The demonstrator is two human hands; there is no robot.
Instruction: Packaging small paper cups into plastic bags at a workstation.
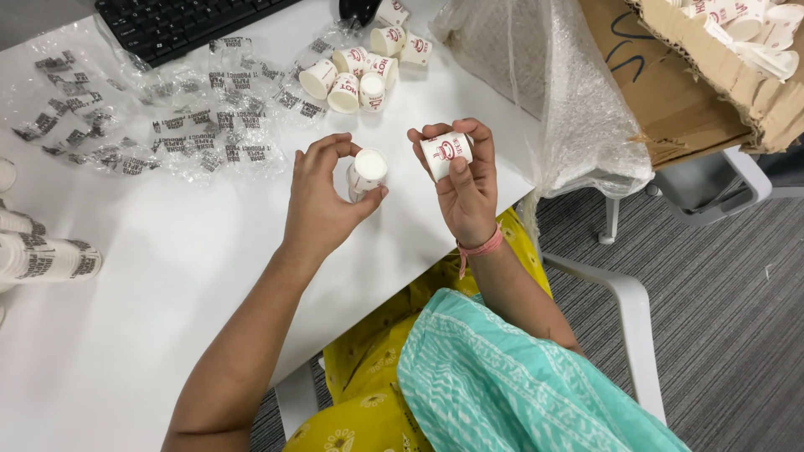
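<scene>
Head view: hands, left (327, 197) and right (462, 180), each gripping a half-hidden paper cup (366, 172).

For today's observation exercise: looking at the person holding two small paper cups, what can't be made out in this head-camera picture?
- Inside of the right hand's cup: it lies sideways, mouth turned away.
- Left hand's cup: fingers cover its side.
- Cardboard box: cut off by the top and right edges.
- Keyboard: cut off by the top edge.
- Wrapped cup stacks: cut off by the left edge.
</scene>
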